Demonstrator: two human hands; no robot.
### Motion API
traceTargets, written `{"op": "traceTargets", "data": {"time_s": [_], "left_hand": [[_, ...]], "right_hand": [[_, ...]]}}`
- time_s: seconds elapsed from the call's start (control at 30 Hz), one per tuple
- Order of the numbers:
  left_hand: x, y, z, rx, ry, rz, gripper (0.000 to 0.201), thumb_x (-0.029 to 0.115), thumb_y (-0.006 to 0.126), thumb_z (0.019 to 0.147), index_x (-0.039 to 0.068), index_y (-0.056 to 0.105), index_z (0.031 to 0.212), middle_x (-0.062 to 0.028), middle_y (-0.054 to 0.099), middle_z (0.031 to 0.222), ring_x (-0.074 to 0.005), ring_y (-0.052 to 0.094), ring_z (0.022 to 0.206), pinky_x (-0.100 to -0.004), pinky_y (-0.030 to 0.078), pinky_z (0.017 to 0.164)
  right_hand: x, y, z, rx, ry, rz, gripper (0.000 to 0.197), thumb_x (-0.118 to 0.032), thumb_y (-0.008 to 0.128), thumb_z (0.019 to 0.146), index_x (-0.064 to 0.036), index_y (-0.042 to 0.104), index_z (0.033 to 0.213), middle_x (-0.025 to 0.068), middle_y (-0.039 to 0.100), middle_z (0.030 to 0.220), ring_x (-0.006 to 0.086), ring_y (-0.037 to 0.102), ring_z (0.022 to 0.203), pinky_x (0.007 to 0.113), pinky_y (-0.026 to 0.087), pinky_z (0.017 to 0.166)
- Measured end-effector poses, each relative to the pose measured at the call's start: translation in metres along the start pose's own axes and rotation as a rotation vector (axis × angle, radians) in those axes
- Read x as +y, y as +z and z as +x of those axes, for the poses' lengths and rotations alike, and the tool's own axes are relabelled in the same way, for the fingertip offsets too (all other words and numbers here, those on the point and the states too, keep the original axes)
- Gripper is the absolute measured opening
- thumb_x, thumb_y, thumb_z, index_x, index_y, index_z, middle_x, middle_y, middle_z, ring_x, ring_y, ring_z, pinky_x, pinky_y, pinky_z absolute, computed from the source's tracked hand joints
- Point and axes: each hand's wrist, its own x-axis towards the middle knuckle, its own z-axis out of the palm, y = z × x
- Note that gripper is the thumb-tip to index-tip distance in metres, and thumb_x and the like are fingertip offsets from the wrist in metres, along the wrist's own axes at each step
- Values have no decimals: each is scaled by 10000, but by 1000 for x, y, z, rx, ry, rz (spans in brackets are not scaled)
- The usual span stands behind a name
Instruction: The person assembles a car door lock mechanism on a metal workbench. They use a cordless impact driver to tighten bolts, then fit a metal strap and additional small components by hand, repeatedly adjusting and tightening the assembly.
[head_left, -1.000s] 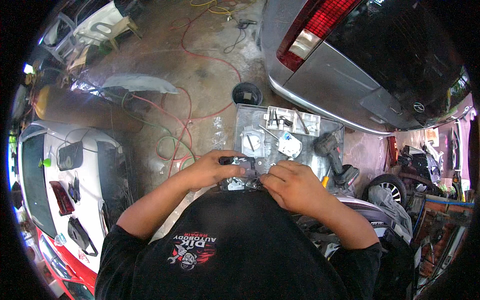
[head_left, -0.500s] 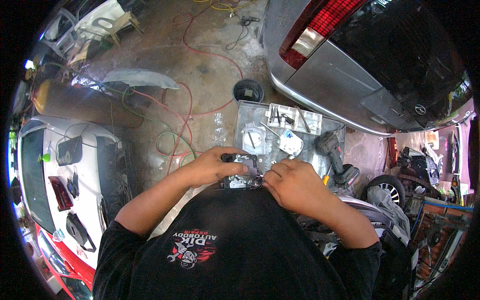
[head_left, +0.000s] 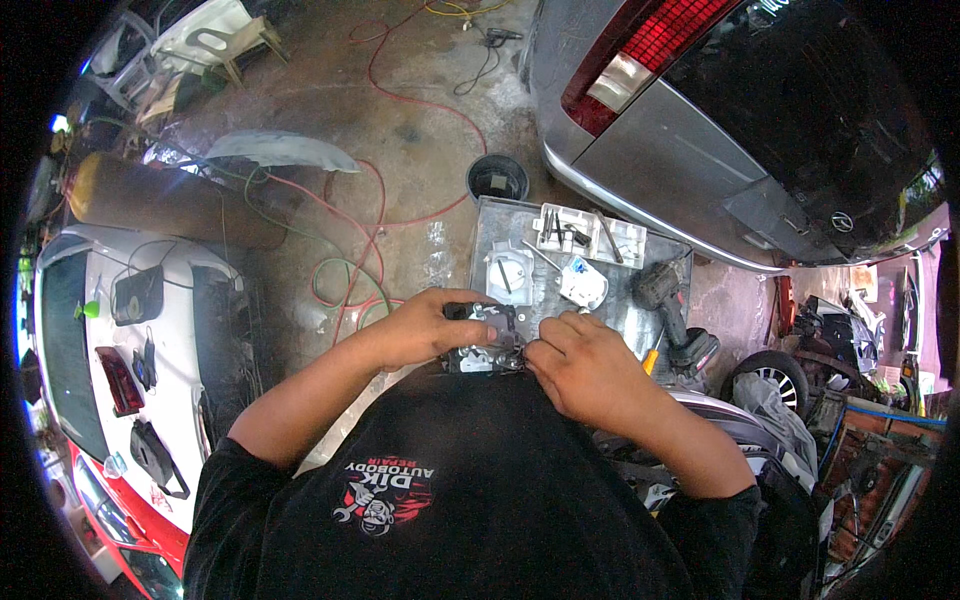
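Close in front of my body, my left hand point(head_left: 428, 330) grips a small dark grey and black mechanical part point(head_left: 498, 322), thumb lying across its top. The fingers of my right hand point(head_left: 585, 362) are pinched together at the part's right end; whatever is between them is hidden. The part is over the near side of a worn grey table point(head_left: 622, 298). Just beyond lie a squarish white plastic piece point(head_left: 512, 272) with a dark rod on it and a rounded white housing point(head_left: 582, 285). To the right rests a cordless drill point(head_left: 670, 308), near a yellow-handled tool point(head_left: 651, 360).
A white tray point(head_left: 630, 242) of small tools lies at the table's far side. Behind the table stands a black bucket point(head_left: 498, 178). A grey car point(head_left: 660, 150) fills the far right. Red and green hoses point(head_left: 378, 230) snake over the floor; a white car point(head_left: 170, 400) is at left.
My right fingers have shifted slightly at the part's right end. The part has turned a little in my left hand, which keeps its grip.
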Motion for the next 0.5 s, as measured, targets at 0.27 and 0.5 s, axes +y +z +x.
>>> {"op": "traceTargets", "data": {"time_s": [0.27, 0.5], "left_hand": [[11, 1, -5, -16, 3, -13, 596, 355, 825, 938, -37, 713, 1373, -133, 779, 1208, -177, 706, 1101, -325, 547, 994], [0, -2, -4, 2, 19, 10, 621, 377, 817, 940, -39, 704, 1387, -163, 774, 1235, -200, 707, 1125, -341, 540, 1016]], "right_hand": [[5, 7, -8, 114, 67, 171, 123, -142, 714, 930, -60, 670, 1010, 148, 644, 1016, 379, 686, 992, 483, 581, 880], [15, -1, -19, 128, 226, 477, 169, -149, 729, 954, -86, 668, 1098, 151, 667, 1034, 395, 693, 1003, 509, 572, 877]]}}
